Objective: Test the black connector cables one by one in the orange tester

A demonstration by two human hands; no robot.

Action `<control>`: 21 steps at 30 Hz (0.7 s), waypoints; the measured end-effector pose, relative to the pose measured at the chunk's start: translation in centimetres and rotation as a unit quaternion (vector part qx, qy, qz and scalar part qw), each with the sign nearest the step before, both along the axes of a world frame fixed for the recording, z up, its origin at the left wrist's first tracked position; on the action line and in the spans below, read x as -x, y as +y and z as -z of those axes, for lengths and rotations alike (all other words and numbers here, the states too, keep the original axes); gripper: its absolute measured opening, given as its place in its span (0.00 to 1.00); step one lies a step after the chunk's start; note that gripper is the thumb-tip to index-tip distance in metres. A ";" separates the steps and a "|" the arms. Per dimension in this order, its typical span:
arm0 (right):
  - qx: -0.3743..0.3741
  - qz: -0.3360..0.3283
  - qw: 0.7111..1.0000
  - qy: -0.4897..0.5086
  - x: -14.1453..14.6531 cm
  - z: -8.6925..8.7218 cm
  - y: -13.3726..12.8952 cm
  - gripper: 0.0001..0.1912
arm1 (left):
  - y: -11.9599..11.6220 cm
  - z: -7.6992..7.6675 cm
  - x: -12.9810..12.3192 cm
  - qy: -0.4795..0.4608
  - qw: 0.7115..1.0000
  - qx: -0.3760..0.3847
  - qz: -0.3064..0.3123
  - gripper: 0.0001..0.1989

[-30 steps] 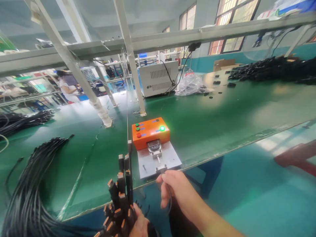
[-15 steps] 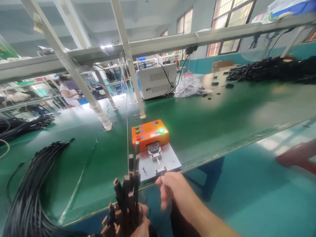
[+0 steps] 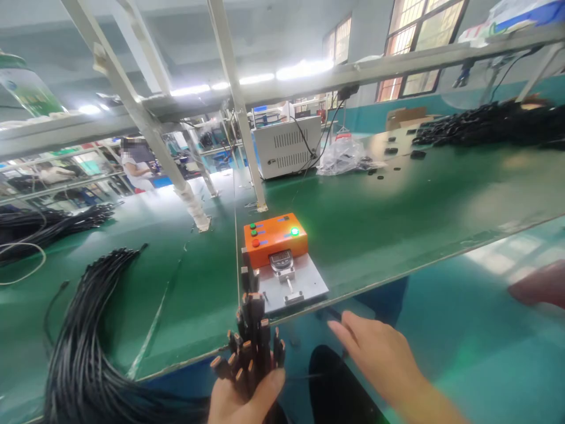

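Observation:
My left hand is wrapped round a bunch of black cables, their plugs standing up with orange-tinted ends. To the right, beyond the table edge, my right hand is closed, thumb against fingers. A dark plug end of a cable seems to show at its fingertips, though blur hides the detail. Ahead of both hands sits an orange box with buttons and a lit green light. A digital gauge is mounted before it on a metal plate, beside a small metal block.
A long bundle of black cables curves over the green table at left. Shelf posts rise from the tabletop. A white metal case, a plastic bag and a black heap lie further back. Someone in white sits beyond.
My right hand has moved from the metal block to the right, off the plate. The left hand with its cables has come up further into view. The camera view has shifted slightly.

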State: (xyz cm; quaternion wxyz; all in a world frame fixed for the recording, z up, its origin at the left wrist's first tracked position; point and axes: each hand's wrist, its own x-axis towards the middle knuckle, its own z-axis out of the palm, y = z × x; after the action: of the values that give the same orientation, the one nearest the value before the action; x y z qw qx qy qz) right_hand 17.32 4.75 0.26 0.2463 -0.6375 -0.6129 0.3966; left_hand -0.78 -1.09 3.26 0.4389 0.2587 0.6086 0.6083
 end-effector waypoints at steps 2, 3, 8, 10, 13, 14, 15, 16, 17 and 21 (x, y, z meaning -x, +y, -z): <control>-0.065 -0.063 0.992 0.089 1.3 -1.3 -0.6 0.13 | 0.2 -0.1 -0.4 -0.005 1.000 -0.002 0.021 0.16; -0.069 -0.105 0.977 0.172 2.3 -1.8 -1.0 0.12 | 0.3 -0.1 -0.5 0.000 0.999 -0.006 0.032 0.15; -0.038 -0.084 0.897 0.432 6.5 -1.3 -2.7 0.13 | 0.3 0.5 -0.6 0.020 0.999 -0.018 0.038 0.14; 0.006 0.001 0.876 0.483 6.7 -0.6 -3.0 0.14 | 0.1 0.8 -0.1 0.026 0.999 -0.006 0.040 0.12; 0.081 0.099 0.821 0.556 5.8 -0.5 -2.9 0.15 | -0.2 1.1 0.6 0.039 0.998 -0.009 0.053 0.11; 0.083 0.116 0.808 0.572 5.4 -0.7 -2.8 0.15 | -0.3 1.1 0.7 0.042 0.997 -0.017 0.057 0.11; 0.072 0.124 0.804 0.578 5.1 -0.9 -2.6 0.15 | -0.4 1.1 0.6 0.046 0.997 -0.023 0.059 0.12; 0.057 0.123 0.810 0.570 5.0 -1.0 -2.4 0.15 | -0.5 1.1 0.5 0.049 0.997 -0.022 0.059 0.12; 0.046 0.116 0.824 0.553 4.9 -1.2 -2.2 0.15 | -0.4 1.2 0.3 0.049 0.997 -0.014 0.060 0.14; 0.082 0.060 0.873 0.476 5.3 -1.4 -1.4 0.14 | -0.1 1.6 -0.7 0.013 0.989 -0.003 0.148 0.15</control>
State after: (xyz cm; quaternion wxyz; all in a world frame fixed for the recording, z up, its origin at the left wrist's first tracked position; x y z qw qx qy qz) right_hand 12.02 3.39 1.63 0.4784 -0.4248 -0.3475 0.6855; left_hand -0.07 -1.14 1.66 0.5154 0.3549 0.5670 0.5356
